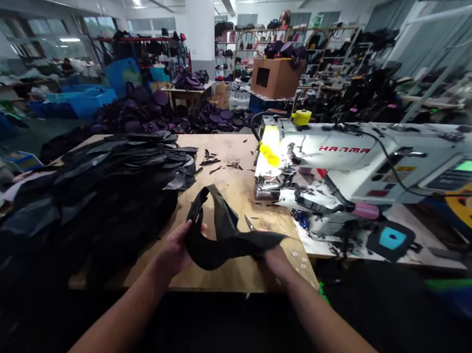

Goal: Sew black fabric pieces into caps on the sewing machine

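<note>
A curved strip of black fabric [223, 250] is held up above the wooden table. My left hand [180, 249] is closed on its left end, thumb in front, where the strip curls into a loop. My right hand [274, 261] is behind the strip's right end, its fingers mostly hidden by the fabric. A pointed metal blade, seemingly of scissors [249, 223], sticks out past those fingers; its handles are out of sight. Left of my hands, a large heap of black fabric pieces [126, 175] covers the table's side.
A white sewing machine [336, 151] with a lit needle area stands to the right. Dark scraps [211, 160] lie on the wooden table [231, 151]. Beyond are a cardboard box [275, 80], piles of purple-black goods [148, 106] and a white pillar [196, 11].
</note>
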Available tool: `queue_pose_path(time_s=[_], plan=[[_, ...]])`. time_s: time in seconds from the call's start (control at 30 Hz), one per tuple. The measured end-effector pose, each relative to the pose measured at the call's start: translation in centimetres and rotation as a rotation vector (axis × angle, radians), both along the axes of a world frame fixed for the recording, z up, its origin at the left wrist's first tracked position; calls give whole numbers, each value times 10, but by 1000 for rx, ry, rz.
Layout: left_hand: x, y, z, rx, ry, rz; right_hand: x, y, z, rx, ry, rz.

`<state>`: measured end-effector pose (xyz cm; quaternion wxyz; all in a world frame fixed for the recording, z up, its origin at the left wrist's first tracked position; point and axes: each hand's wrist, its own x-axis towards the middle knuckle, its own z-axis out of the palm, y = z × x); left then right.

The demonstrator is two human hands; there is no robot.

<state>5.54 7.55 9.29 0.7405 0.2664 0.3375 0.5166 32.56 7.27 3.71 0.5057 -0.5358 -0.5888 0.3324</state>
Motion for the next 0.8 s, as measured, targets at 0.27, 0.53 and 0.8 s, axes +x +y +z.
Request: queue_pose_path(time_s=[0.27, 0.53, 0.8], plan=[[-10, -4, -19, -44, 43, -125, 57, 54, 55, -173, 547, -27], [-11, -8, -15, -6, -25, -272, 11, 51, 52, 123, -650, 500], [-14, -9, -33, -70, -200, -310, -38, 39, -16, 638, -908, 312]])
